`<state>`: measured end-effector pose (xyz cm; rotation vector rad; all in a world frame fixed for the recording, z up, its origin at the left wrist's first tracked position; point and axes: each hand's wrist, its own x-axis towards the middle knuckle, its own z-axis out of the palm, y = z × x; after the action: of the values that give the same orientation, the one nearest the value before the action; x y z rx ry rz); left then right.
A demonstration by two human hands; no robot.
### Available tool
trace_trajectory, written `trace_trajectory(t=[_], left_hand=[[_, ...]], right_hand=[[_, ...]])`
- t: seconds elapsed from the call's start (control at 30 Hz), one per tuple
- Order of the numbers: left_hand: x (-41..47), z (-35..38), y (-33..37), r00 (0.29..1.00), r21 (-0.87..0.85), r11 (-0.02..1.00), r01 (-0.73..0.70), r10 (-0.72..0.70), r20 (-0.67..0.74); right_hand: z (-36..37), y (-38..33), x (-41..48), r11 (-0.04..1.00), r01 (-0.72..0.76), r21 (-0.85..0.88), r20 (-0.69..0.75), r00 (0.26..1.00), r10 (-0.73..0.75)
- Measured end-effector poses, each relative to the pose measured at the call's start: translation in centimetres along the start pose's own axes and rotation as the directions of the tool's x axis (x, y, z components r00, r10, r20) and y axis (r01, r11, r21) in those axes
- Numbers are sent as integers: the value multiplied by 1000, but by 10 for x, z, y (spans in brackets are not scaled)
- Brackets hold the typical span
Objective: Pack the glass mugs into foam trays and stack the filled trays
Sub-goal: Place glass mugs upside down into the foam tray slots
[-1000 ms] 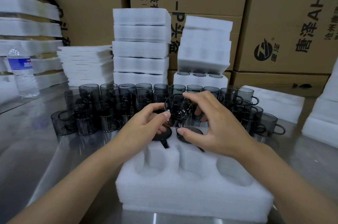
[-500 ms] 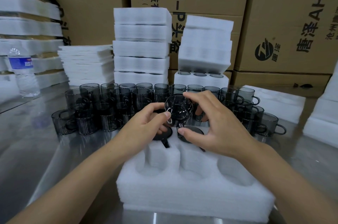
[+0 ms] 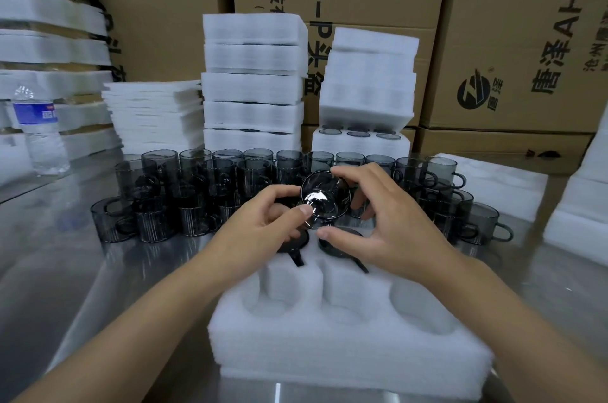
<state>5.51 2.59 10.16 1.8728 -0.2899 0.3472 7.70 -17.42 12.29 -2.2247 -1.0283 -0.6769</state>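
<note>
Steel surface (image 3: pixel 65 271), cardboard boxes (image 3: pixel 526 40) behind. My left hand (image 3: pixel 263 228) and right hand (image 3: pixel 391 221) each hold a pinching grip on one glass mug (image 3: pixel 325 195), over the far row of the foam tray (image 3: pixel 345 346), tipped sideways, long axis toward me.

We hold a smoky dark glass mug (image 3: pixel 325 198) tilted between our left hand (image 3: pixel 260 231) and right hand (image 3: pixel 388 225), at mid-frame above the white foam tray (image 3: pixel 345 337).

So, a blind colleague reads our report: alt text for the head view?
The left hand and right hand hold a dark glass mug, tipped sideways, above a foam tray with two packed mugs. Loose mugs crowd the steel table behind.
</note>
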Motion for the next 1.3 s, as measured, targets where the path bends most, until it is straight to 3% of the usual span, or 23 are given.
trace_trajectory(t=[0.27, 0.47, 0.57, 0.67, 0.77, 0.9, 1.3], left_hand=[[-4, 1, 4, 998, -23, 999, -22, 23, 54], [-4, 0, 3, 990, 66, 997, -44, 35, 135], [-5, -1, 3, 990, 73, 996, -44, 33, 140], [-7, -2, 4, 986, 77, 996, -54, 41, 161], [-7, -3, 5, 984, 98, 993, -61, 44, 170], [-7, -3, 5, 983, 111, 991, -71, 51, 178], [-9, -2, 8, 981, 114, 991, -75, 53, 186]], right_hand=[[2, 0, 1, 1000, -11, 24, -4, 1000, 11], [-6, 3, 6, 938, -264, 225, -26, 961, 277], [-18, 14, 9, 821, -431, 373, 160, 902, 401], [-35, 28, 9, 753, -522, 402, 346, 847, 403], [-48, 43, 5, 715, -544, 439, 434, 825, 362], [-56, 55, 0, 573, -543, 613, 465, 835, 294], [-57, 60, -6, 673, -574, 466, 549, 784, 289]])
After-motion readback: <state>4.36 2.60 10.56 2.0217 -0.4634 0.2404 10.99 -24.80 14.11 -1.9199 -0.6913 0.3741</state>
